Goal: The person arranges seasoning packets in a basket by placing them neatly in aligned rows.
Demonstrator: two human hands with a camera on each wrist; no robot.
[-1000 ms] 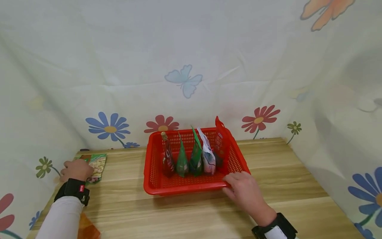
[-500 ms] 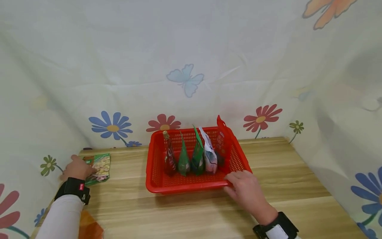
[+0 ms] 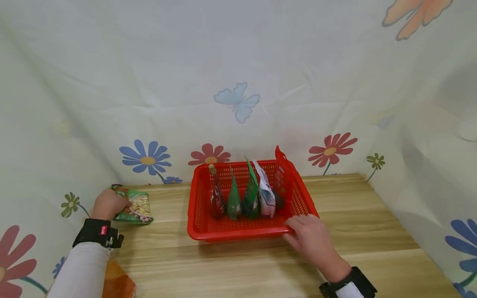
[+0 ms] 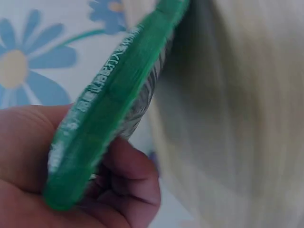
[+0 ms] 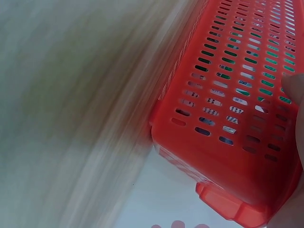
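My left hand (image 3: 109, 203) pinches a green food packet (image 3: 137, 207) by its near side at the table's left end. In the left wrist view the packet (image 4: 109, 99) stands edge-on between thumb and curled fingers, with white print along its edge. My right hand (image 3: 311, 238) grips the near right corner of a red plastic basket (image 3: 238, 235), fingers over the rim and thumb outside. The slotted wall of the basket (image 5: 228, 90) fills much of the right wrist view. Inside, a dark red bottle (image 3: 217, 196) and several bags stand in a row, among them a green one (image 3: 234, 203).
An orange packet (image 3: 117, 281) lies by the left forearm, partly hidden. A small dark object (image 3: 116, 186) is at the table's back left corner. Flowered cloth (image 3: 238, 62) hangs behind the wooden table (image 3: 208, 269) and at both sides.
The left hand has taken hold of the green packet and tilted it up, shifting it slightly right. The right hand stays on the basket corner. The head view has shifted a little.
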